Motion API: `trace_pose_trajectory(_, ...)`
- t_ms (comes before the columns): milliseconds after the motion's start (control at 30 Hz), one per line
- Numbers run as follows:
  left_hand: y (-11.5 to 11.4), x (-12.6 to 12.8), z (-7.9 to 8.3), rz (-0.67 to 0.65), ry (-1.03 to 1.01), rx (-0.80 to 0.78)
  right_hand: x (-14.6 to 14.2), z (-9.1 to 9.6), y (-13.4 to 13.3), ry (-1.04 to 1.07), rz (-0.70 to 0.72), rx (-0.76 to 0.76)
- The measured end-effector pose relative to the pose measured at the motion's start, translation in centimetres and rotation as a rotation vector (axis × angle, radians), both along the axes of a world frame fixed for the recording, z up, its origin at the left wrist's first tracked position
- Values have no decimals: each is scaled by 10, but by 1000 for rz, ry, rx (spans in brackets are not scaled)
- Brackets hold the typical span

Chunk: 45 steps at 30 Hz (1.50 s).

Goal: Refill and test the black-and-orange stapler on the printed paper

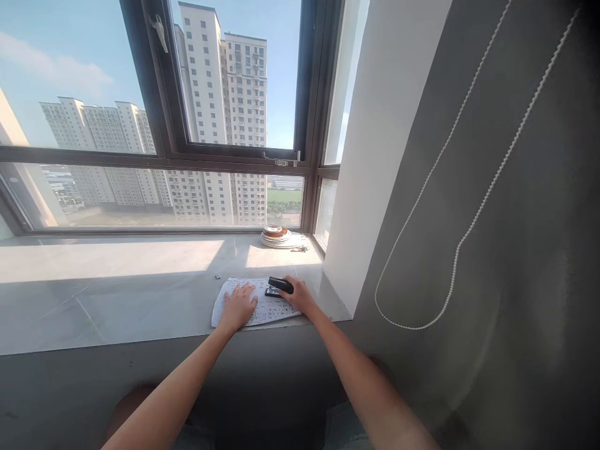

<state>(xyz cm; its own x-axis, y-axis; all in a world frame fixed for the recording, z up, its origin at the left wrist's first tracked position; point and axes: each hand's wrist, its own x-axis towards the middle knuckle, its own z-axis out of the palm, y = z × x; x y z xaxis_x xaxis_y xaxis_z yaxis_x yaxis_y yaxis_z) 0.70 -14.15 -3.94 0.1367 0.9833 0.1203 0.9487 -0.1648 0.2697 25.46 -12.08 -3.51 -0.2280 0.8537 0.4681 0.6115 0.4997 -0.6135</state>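
Left hand (240, 306): fingers slightly apart, laid flat on the left half of the paper (265, 317), lower centre of the frame. Right hand (300, 295): fingers clamped round the back of the black stapler (282, 285), just right of it. The stapler sits over the upper right part of the paper, its top arm raised off its base, its front toward the left hand.

In our judgement the step is one of placing and pressing: we would hold the sheet flat with the left palm, keep those fingertips clear of the stapler's front, square the base to the edge, then press straight down.

Further out, the paper lies on the pale sill (140, 306), near its front edge. A small scrap (217, 276) lies just beyond; a round stack (276, 236) stands by the window (210, 159). A bead chain (454, 275) hangs at right.

Hard to make out: the writing; whether we have one sheet or several; what the stack is made of. The right fingertips are partly hidden by the stapler. Our forearms (187, 381) are cut off at the bottom.
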Motion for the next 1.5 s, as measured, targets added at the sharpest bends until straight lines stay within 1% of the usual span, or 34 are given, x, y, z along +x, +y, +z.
trace_pose_trajectory(200,0,0,-1,6,-1,3,0,0,0,14,14,11)
trace_pose_trajectory(467,3,-1,-3,10,10,12,-1,1,-1,12,-3,5)
trace_pose_trajectory(700,-1,1,1,7,6,5,-1,1,-1,-3,-10,-6)
trace_pose_trajectory(1100,2,-1,-3,6,-1,2,1,-7,5,-2,4,22)
trace_pose_trajectory(1500,3,-1,-5,5,6,12,0,-2,2,25,27,30)
